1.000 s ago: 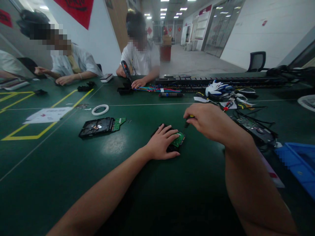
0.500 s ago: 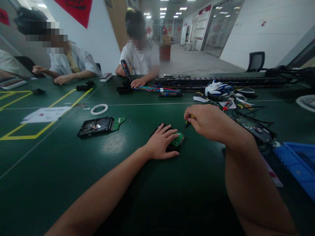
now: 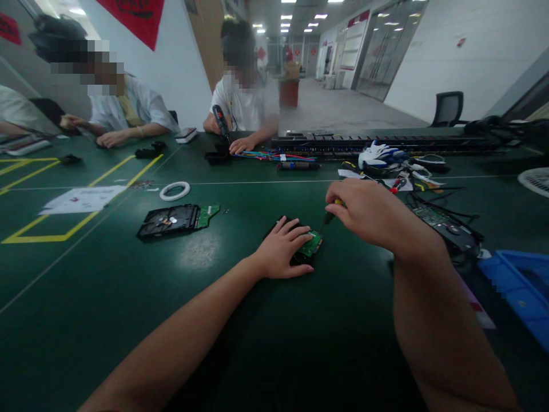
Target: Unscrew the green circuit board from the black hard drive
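Hard drive [image 3: 299,258] lies flat on the green counter [image 3: 128,297] at centre frame, with its green circuit board [image 3: 312,246] facing up. Left hand [image 3: 281,250] rests on top of it — grip apart, fingers spread flat over the casing. Right hand [image 3: 364,214], just right of the drive, has its grip clamped on a screwdriver [image 3: 328,217], tip angled down toward the board's far corner. Left of centre lies a second hard drive [image 3: 169,221], and beyond it a white tape ring [image 3: 174,190]. At upper centre — a co-worker's hand [image 3: 240,146] rests beside coloured wires [image 3: 274,155].
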A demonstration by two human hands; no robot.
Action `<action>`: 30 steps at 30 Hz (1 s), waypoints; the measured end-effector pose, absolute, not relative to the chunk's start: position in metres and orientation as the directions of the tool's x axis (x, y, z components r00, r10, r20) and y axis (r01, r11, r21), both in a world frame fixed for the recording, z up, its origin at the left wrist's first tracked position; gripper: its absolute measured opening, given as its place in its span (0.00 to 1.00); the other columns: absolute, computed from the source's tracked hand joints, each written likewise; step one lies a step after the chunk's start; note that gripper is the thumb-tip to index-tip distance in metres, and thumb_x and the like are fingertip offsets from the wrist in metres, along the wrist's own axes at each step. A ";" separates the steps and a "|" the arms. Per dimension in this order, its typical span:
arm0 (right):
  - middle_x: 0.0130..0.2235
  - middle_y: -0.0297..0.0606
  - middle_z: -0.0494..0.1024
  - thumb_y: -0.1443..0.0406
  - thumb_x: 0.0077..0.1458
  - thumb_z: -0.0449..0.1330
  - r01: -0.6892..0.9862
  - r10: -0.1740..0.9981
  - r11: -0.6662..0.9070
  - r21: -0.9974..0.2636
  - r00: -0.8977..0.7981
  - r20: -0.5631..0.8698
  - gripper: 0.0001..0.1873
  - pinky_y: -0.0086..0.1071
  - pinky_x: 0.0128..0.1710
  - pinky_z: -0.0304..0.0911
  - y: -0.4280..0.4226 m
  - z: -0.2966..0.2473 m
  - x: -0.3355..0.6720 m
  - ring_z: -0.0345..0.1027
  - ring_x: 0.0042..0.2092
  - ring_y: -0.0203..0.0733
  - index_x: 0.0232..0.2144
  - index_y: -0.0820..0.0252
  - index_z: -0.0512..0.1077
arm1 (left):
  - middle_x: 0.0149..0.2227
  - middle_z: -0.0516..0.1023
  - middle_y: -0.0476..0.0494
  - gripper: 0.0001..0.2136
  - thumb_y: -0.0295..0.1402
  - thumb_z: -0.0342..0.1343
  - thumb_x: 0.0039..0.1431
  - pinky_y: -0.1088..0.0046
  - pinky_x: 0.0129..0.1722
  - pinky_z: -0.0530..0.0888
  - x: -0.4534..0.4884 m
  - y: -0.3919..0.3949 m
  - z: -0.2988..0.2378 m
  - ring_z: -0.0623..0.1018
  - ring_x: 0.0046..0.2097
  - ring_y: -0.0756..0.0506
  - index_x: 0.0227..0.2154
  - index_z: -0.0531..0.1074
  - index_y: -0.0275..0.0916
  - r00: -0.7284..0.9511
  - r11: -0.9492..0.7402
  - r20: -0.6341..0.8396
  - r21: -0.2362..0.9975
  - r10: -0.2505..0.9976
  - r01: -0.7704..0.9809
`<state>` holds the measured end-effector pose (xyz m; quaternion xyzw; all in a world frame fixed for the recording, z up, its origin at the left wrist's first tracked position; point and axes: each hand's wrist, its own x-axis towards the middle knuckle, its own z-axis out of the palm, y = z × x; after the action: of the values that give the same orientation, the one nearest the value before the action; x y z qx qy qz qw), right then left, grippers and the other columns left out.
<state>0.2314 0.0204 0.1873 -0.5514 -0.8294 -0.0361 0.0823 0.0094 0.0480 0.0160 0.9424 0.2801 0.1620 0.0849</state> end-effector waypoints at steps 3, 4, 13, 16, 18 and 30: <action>0.40 0.44 0.83 0.62 0.65 0.62 0.941 0.925 0.337 0.008 -0.333 0.184 0.07 0.37 0.37 0.60 0.019 0.188 0.230 0.75 0.41 0.48 0.40 0.59 0.79 | 0.71 0.65 0.38 0.41 0.64 0.56 0.61 0.37 0.74 0.45 0.009 0.048 0.017 0.57 0.74 0.27 0.69 0.64 0.43 0.789 -0.827 0.259 0.256 0.558 0.501; 0.39 0.44 0.83 0.61 0.65 0.62 0.949 0.932 0.313 0.025 -0.312 0.183 0.08 0.37 0.36 0.59 0.019 0.189 0.230 0.75 0.39 0.48 0.40 0.59 0.79 | 0.71 0.65 0.38 0.41 0.64 0.56 0.61 0.37 0.74 0.45 0.009 0.048 0.017 0.57 0.74 0.27 0.69 0.64 0.43 0.789 -0.826 0.258 0.258 0.558 0.501; 0.42 0.45 0.84 0.64 0.63 0.62 0.938 0.921 0.347 0.014 -0.343 0.183 0.07 0.38 0.39 0.62 0.020 0.188 0.231 0.77 0.42 0.50 0.42 0.59 0.79 | 0.71 0.65 0.38 0.41 0.64 0.56 0.61 0.36 0.74 0.45 0.009 0.047 0.018 0.57 0.74 0.27 0.69 0.64 0.43 0.789 -0.826 0.256 0.267 0.558 0.497; 0.43 0.44 0.83 0.68 0.62 0.60 0.895 0.883 0.444 -0.035 -0.430 0.190 0.07 0.37 0.43 0.62 0.022 0.186 0.234 0.76 0.44 0.48 0.41 0.60 0.77 | 0.71 0.65 0.38 0.41 0.64 0.56 0.61 0.36 0.74 0.45 0.009 0.047 0.018 0.57 0.74 0.27 0.69 0.64 0.44 0.789 -0.825 0.255 0.266 0.559 0.498; 0.42 0.43 0.82 0.69 0.62 0.59 0.873 0.860 0.486 -0.042 -0.469 0.201 0.07 0.37 0.43 0.62 0.023 0.184 0.235 0.75 0.44 0.48 0.40 0.59 0.77 | 0.71 0.65 0.39 0.41 0.65 0.55 0.61 0.37 0.75 0.45 0.009 0.048 0.018 0.57 0.74 0.27 0.69 0.64 0.44 0.791 -0.826 0.252 0.260 0.558 0.500; 0.44 0.43 0.83 0.72 0.62 0.54 0.863 0.849 0.503 -0.048 -0.484 0.211 0.13 0.37 0.44 0.63 0.024 0.184 0.238 0.75 0.46 0.48 0.43 0.59 0.78 | 0.71 0.66 0.39 0.41 0.64 0.56 0.60 0.37 0.74 0.45 0.009 0.048 0.017 0.57 0.74 0.27 0.69 0.64 0.45 0.787 -0.824 0.258 0.273 0.560 0.497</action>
<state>0.2376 0.0243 0.1844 -0.4972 -0.8607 -0.0320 0.1042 0.0087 0.0477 0.0175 0.9404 0.2811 0.1659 0.0956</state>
